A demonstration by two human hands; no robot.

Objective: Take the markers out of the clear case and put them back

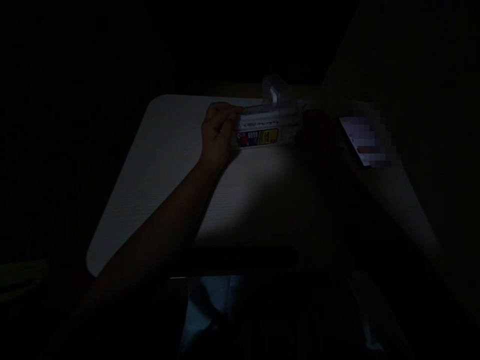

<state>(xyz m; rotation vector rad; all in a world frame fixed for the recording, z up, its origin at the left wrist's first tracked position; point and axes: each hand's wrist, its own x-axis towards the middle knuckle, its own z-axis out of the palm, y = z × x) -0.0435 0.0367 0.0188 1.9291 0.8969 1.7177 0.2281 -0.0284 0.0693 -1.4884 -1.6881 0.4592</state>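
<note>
The scene is very dark. My left hand point(217, 132) reaches across a small pale table point(157, 165) and grips the left end of a clear plastic box point(268, 125) with a yellow and red label on its side. The box lies at the table's far edge, and a clear flap or lid stands up from its top. My right hand is hard to make out; a dim reddish shape point(313, 127) sits at the box's right end, and I cannot tell whether it is a hand.
A lit phone screen point(365, 140) lies to the right of the box on a darker surface. A long dark slot point(240, 257) runs along the table's near edge. Pale cloth point(210, 310) shows below the table.
</note>
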